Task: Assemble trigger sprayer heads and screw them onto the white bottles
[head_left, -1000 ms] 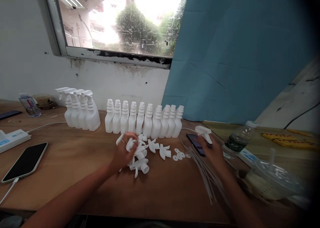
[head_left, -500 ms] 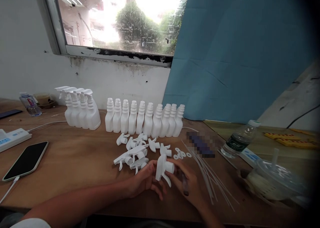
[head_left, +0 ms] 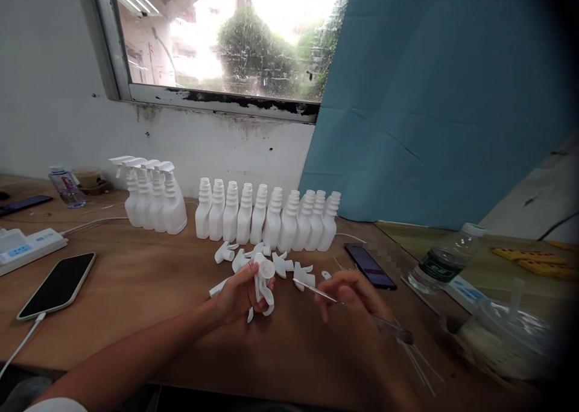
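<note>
The left hand is gripping a white spray head above the tabletop, its round opening facing the wearer. From the right, the right hand is pinching a slim metal tool, perhaps tweezers though blur is hiding its shape; its tip is pointing left toward the spray head, apart from it.

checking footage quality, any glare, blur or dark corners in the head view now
Head view: the window glares white in patches; head view: the right hand looks softly blurred; head view: the upper and lower right corners go dark.
</note>
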Action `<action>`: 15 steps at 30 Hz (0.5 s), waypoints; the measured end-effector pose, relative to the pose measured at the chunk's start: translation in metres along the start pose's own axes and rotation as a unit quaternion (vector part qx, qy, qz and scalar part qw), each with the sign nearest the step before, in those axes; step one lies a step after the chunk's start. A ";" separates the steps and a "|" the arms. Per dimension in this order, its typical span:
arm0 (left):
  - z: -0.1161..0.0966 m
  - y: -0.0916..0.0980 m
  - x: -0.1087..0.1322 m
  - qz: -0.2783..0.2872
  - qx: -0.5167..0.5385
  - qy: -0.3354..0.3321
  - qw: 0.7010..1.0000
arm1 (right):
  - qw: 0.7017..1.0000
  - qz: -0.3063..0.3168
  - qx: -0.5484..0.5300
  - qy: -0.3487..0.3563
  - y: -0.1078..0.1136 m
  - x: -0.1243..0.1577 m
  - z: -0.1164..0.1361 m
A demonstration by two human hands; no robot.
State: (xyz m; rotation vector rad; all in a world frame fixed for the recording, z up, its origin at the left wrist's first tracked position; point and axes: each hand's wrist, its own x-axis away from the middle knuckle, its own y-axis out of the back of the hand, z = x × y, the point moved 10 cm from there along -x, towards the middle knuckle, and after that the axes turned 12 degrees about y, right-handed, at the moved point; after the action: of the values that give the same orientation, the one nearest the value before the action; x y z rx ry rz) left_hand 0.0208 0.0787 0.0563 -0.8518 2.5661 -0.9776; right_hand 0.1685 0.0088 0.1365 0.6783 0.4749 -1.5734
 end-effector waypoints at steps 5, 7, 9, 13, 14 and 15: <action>-0.005 0.001 -0.002 -0.006 -0.031 -0.022 0.999 | 0.995 0.048 0.092 0.004 -0.026 -0.006 0.005; -0.004 0.002 -0.002 -0.010 -0.040 -0.023 0.999 | 0.988 0.068 0.141 0.014 -0.032 -0.009 0.009; -0.004 0.003 -0.002 -0.019 -0.054 -0.028 0.998 | 0.979 0.084 0.181 0.035 -0.035 -0.014 0.019; -0.009 0.006 -0.001 -0.021 -0.079 -0.057 0.995 | 0.959 0.124 0.236 0.098 -0.046 -0.018 0.037; -0.011 0.006 -0.001 -0.020 -0.078 -0.066 0.995 | 0.954 0.127 0.245 0.120 -0.048 -0.017 0.039; -0.012 0.006 0.000 -0.020 -0.076 -0.073 0.994 | 0.948 0.129 0.250 0.147 -0.052 -0.016 0.041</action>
State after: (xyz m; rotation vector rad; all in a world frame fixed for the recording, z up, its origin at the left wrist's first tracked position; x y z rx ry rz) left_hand 0.0132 0.0890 0.0608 -0.9800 2.5312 -0.7089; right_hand 0.1120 -0.0003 0.1732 1.3228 0.1844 -1.3526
